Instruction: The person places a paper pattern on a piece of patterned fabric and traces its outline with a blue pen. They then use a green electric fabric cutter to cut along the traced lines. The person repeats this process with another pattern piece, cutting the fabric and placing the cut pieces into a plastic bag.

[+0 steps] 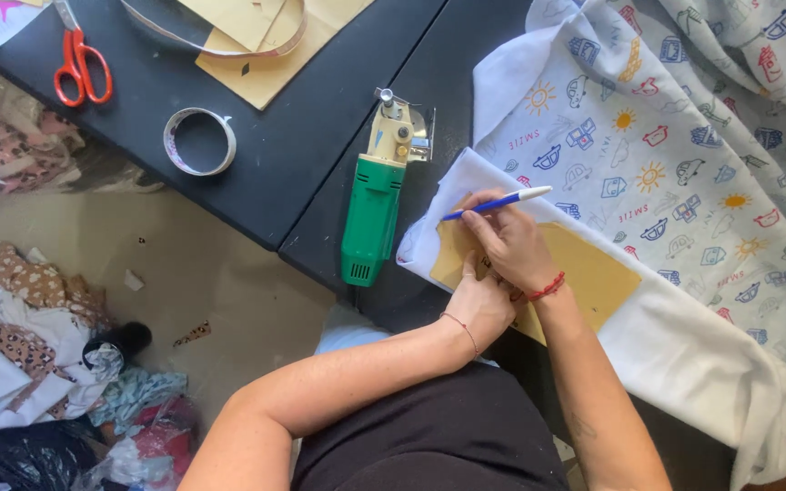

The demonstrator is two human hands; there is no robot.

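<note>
Both forearms were seen extended forward from the body over the near edge of a black table (256,173), bent at the elbows and converging at one spot. The right hand (513,244) was held with the wrist raised and the fingers curled shut around a pen (497,204), blue with a white end, whose tip was directed down and to the left onto a tan paper pattern (593,273). A red cord bracelet was noted on that wrist. The left hand (479,300) was laid flat and low, just beside and partly beneath the right hand, pressed onto the near edge of the pattern; its fingers were largely hidden, so how far it was spread could not be told. A thin bracelet was noted on its wrist as well.

The pattern was found lying on the white reverse side of a folded fabric (675,136), printed with small cars, suns and houses, which covered the right part of the table and hung over its near edge.

One green electric cutter (373,214) with a cream head was recorded lying just to the left of the fabric, near but apart from the hands. One pair of red-handled scissors (81,65) and one roll of tape (199,141) were counted well apart, at the far left of the table. More tan paper sheets (261,41) were observed at the top edge. A heap of fabric scraps (20,336) was recorded on the floor to the left.
</note>
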